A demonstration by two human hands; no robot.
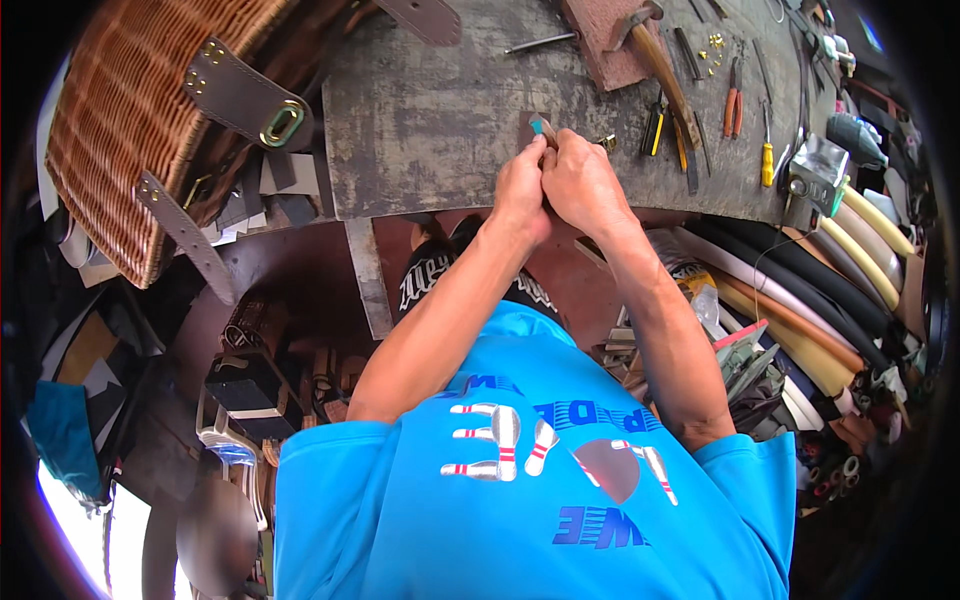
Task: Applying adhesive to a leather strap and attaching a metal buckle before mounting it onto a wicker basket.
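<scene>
My left hand [519, 185] and my right hand [585, 178] are closed together at the near part of the worn workbench [400, 120]. They grip a small brownish-grey piece with a teal part [537, 125], whose exact kind I cannot make out. My fingers hide much of it. Just right of my fingers lies a small brass piece [606, 142]. Farther right are a yellow-and-black screwdriver [654, 135] and a long dark file-like tool [690, 160]. A hammer [655, 70] rests partly on a reddish block [600, 55] beyond my hands.
A wicker basket [120, 130] with leather straps stands at the left. Pliers [733, 105], a yellow screwdriver [768, 160], brass bits [712, 55] and a metal box [818, 170] sit to the right. Rolls of material [840, 330] are stacked below the bench's right end; a chair [225, 450] is lower left.
</scene>
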